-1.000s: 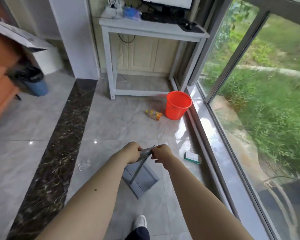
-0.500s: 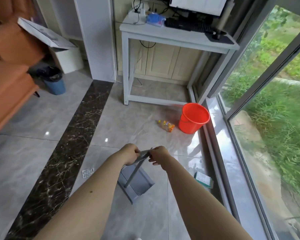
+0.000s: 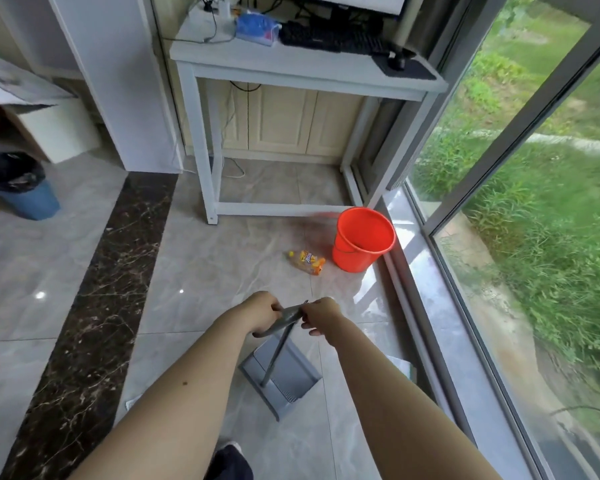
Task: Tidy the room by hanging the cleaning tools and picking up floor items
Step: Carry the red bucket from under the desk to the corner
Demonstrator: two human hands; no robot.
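A grey long-handled dustpan [image 3: 284,374] stands on the tiled floor below my hands, its thin pole rising to a grey grip. My left hand [image 3: 262,315] grips the near end of that grip. My right hand [image 3: 321,315] pinches its far end. A yellow-orange snack packet [image 3: 307,261] lies on the floor ahead, just left of an orange bucket [image 3: 362,239]. A small green-and-white box [image 3: 404,367] lies on the floor right of the dustpan, partly hidden by my right forearm. A small clear wrapper [image 3: 132,403] peeks out left of my left forearm.
A white desk [image 3: 305,69] with a keyboard and a monitor stands ahead over the floor. A blue bin [image 3: 28,199] with a black liner sits far left near a white box. Glass sliding doors [image 3: 499,237] run along the right. A dark marble strip crosses the floor at left.
The view has moved forward toward the desk and bucket. Both hands keep the same hold on the dustpan grip. The green box now sits closer to my right arm.
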